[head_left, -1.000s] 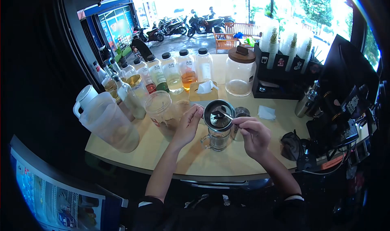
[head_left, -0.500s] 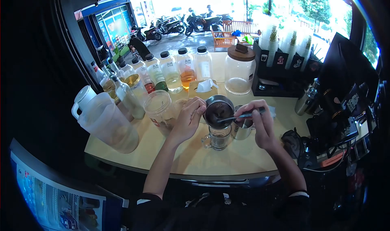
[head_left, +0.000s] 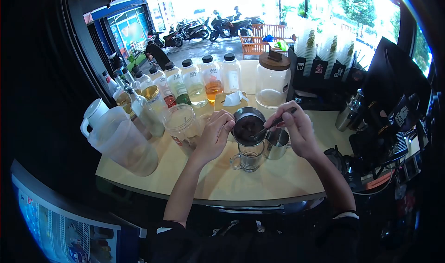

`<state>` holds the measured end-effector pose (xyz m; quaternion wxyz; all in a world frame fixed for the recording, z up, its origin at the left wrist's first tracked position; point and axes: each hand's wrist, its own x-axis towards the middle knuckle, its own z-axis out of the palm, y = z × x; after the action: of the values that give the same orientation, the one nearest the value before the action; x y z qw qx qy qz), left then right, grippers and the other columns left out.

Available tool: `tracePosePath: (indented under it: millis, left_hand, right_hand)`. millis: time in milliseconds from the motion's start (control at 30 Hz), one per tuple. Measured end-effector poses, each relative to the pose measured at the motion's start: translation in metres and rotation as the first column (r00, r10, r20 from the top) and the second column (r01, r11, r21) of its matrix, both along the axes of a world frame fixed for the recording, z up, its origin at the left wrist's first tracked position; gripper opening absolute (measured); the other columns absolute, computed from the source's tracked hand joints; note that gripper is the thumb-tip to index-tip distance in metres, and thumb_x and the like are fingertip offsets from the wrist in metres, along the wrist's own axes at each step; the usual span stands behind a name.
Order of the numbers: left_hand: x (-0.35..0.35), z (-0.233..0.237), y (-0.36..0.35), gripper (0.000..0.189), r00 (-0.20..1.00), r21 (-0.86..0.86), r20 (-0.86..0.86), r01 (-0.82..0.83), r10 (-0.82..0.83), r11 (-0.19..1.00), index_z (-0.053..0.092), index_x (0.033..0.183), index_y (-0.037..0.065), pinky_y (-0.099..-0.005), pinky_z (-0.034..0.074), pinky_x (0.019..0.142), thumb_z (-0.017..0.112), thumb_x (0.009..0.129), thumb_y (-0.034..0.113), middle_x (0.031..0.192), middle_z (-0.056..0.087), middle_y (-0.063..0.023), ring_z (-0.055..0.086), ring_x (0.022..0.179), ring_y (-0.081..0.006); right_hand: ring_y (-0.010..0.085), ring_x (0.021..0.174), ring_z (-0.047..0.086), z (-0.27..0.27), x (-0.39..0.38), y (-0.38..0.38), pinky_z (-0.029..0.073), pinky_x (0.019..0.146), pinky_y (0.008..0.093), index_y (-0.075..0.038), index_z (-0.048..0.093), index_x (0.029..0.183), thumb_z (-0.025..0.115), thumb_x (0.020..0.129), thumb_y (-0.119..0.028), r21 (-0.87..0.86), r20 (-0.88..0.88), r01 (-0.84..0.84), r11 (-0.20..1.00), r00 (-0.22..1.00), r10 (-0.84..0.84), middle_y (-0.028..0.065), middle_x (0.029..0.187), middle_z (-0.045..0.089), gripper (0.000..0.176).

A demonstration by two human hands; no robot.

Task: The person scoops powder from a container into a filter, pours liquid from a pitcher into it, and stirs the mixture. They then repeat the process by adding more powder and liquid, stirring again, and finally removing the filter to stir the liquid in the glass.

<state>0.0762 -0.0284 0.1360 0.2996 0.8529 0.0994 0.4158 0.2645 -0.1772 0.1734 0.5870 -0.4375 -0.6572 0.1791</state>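
Note:
My left hand [head_left: 215,132] is closed on the side of a round metal cup [head_left: 249,140]. The cup tips toward me, showing a dark inside with dark stuff in it. In my right hand [head_left: 297,129] is a spoon [head_left: 277,122], held by its handle, its bowl end inside the cup. Right below the cup stands a glass mug [head_left: 250,162] with dark liquid in it. A metal pitcher [head_left: 276,151] stands beside the mug, under my right hand. An open clear jar [head_left: 180,123] is left of my left hand.
Plastic pitchers [head_left: 121,140] stand at the table's left. Several capped bottles [head_left: 213,84] line the back, beside a wood-lidded jar [head_left: 272,84]. A tissue box [head_left: 227,103] sits behind the cup. Stacked cups fill a black holder [head_left: 317,91] at the back right.
My right hand has risen slightly, and the spoon's handle now slants more steeply. The spoon's bowl end has shifted within the cup. My left hand and the cup have hardly moved.

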Motion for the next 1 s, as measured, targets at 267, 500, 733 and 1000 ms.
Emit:
tracePosePath:
  millis: [267, 500, 733, 1000]
  left_hand:
    - [-0.002, 0.007, -0.003, 0.016, 1.0, 0.008, 0.003, 0.018, -0.018, 1.0, 0.052, 0.085, -0.001, -0.034, 0.039, 0.078, 0.049, 0.094, 0.012, 0.083, 0.053, -0.0086, 0.048, 0.083, -0.0234]
    - [0.0, 0.006, -0.005, 0.015, 1.0, 0.017, 0.004, 0.019, -0.019, 1.0, 0.052, 0.085, 0.0, -0.0339, 0.039, 0.079, 0.049, 0.094, 0.012, 0.083, 0.054, -0.0085, 0.048, 0.083, -0.0238]
    - [0.001, 0.003, -0.005, 0.015, 1.0, 0.049, -0.004, 0.009, -0.009, 0.999, 0.052, 0.085, 0.0, -0.0352, 0.039, 0.08, 0.049, 0.094, 0.011, 0.083, 0.053, -0.0088, 0.048, 0.084, -0.0243]
    - [0.002, 0.003, -0.009, 0.013, 0.999, 0.068, -0.034, -0.009, 0.011, 0.998, 0.052, 0.085, 0.001, -0.0357, 0.037, 0.083, 0.049, 0.093, 0.01, 0.084, 0.053, -0.0087, 0.049, 0.085, -0.0259]
  right_hand:
    - [0.0143, 0.084, 0.062, 0.008, -0.002, -0.006, 0.05, 0.076, 0.0288, -0.001, 0.047, 0.099, 0.033, 0.102, -0.017, 0.075, -0.051, -0.027, 0.997, 0.998, 0.031, 0.0122, 0.09, 0.064, 0.021]
    - [0.0154, 0.086, 0.063, 0.01, -0.001, -0.007, 0.051, 0.077, 0.0299, 0.0, 0.048, 0.1, 0.035, 0.101, -0.012, 0.093, -0.033, -0.036, 0.995, 0.999, 0.039, 0.0121, 0.089, 0.065, 0.018]
    - [0.0154, 0.081, 0.063, 0.01, 0.0, -0.009, 0.05, 0.077, 0.0293, 0.0, 0.048, 0.1, 0.035, 0.1, -0.011, 0.067, 0.022, -0.038, 0.997, 0.999, 0.036, 0.0113, 0.087, 0.066, 0.017]
    - [0.0163, 0.078, 0.063, 0.02, 0.001, -0.014, 0.05, 0.075, 0.0308, -0.001, 0.049, 0.1, 0.038, 0.098, -0.009, 0.069, 0.163, 0.0, 0.998, 0.987, -0.011, 0.01, 0.084, 0.066, 0.014]
